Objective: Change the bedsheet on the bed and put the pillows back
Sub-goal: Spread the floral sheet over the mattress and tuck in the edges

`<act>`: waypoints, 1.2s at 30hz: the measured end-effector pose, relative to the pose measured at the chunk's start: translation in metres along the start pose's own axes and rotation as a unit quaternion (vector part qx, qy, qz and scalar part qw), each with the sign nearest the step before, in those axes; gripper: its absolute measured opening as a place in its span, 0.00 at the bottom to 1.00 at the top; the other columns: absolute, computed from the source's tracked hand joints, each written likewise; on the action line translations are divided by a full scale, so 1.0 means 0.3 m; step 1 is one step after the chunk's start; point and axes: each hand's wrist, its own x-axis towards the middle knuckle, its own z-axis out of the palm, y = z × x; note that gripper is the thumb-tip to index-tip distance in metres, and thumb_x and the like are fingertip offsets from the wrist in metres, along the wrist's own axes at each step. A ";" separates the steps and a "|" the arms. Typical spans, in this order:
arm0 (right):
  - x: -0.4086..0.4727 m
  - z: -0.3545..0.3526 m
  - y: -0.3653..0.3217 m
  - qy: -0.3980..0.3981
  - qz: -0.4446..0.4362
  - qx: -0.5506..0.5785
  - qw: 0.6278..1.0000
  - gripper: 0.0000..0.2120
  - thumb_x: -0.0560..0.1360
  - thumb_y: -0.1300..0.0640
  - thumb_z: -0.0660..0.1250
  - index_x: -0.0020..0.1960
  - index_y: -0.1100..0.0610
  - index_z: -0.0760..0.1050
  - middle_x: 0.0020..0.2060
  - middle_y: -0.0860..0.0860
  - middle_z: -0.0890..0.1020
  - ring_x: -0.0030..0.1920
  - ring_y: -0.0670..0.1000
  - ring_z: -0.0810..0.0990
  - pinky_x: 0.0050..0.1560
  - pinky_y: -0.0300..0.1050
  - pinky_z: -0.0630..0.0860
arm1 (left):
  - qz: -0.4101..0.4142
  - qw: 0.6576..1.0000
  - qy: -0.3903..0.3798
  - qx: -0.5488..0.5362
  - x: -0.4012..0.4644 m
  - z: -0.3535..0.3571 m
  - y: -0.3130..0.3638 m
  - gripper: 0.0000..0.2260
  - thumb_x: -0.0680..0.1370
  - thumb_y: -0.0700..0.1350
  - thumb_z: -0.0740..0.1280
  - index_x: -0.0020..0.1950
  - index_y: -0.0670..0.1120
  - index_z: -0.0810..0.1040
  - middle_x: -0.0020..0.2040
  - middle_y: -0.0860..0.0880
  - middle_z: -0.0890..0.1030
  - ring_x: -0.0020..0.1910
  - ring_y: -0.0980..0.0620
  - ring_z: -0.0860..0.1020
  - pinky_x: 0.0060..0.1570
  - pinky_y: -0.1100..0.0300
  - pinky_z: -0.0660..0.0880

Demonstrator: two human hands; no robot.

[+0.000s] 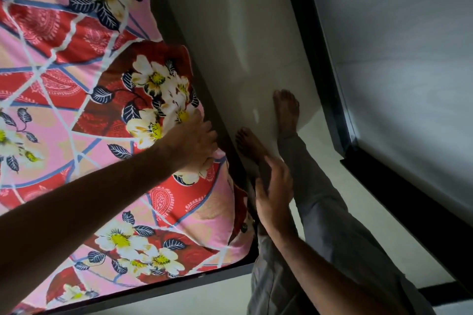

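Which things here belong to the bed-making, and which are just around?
Part of the job: floral bedsheet; bed frame; left hand on the sheet's edge; right hand, open beside the bed.

Just around: tiled floor; dark-framed panel.

a person's left hand (190,139) pressed palm-down on a pink and red floral bedsheet (76,100) near the bed's edge at the centre of the frame. the right hand (275,192), fingers spread and holding nothing, hovered lower right of it, beside the sheet's hanging side. bare feet (285,110) in grey trousers (330,215) stood on a pale floor (230,33). a dark bed frame (158,289) ran along the bottom.
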 end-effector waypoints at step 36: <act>-0.095 0.157 -0.066 -0.250 0.072 -0.049 0.964 0.23 0.81 0.44 0.51 0.71 0.50 0.69 0.69 0.55 0.70 0.68 0.59 0.68 0.66 0.59 0.68 | 0.019 0.995 -0.042 -0.086 0.113 0.033 0.225 0.26 0.83 0.63 0.51 0.59 0.48 0.81 0.58 0.47 0.78 0.57 0.44 0.71 0.56 0.44 0.65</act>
